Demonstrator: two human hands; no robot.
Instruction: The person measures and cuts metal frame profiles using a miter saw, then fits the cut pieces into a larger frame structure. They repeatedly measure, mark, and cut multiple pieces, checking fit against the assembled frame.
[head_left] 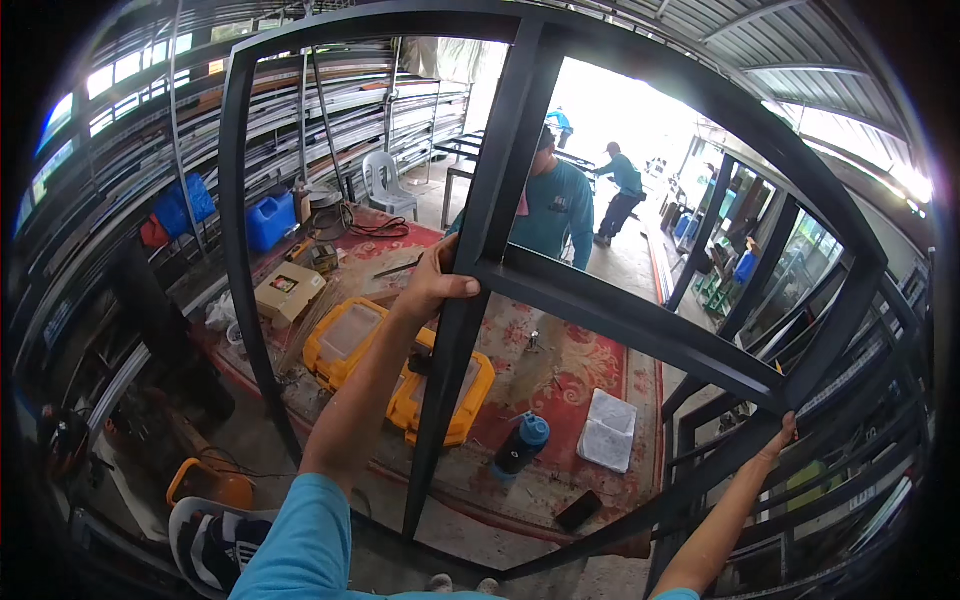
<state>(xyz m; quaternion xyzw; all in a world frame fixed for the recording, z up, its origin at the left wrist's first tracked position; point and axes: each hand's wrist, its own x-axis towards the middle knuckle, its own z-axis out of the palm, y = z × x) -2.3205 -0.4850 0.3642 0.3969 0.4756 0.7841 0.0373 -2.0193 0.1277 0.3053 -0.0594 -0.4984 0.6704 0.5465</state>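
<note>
A large dark grey metal window frame (645,325) stands upright before me, divided by a vertical bar and a crossbar. My left hand (447,282) is closed round the vertical bar, near where the crossbar meets it; the thumb shows and the other fingers are mostly behind the bar. At the right, my right hand (785,436) grips the frame's side member just below the crossbar's end, with its fingers partly hidden. A person in a teal shirt (558,208) stands behind the frame, partly covered by the vertical bar.
Beyond the frame, a carpet-covered table (560,480) bears a yellow case (450,405), a blue-capped bottle (522,445), papers (607,430) and a cardboard box (290,293). Racked metal lengths (350,110) line the left. More dark frames (840,450) stand right. Another person (622,185) bends farther back.
</note>
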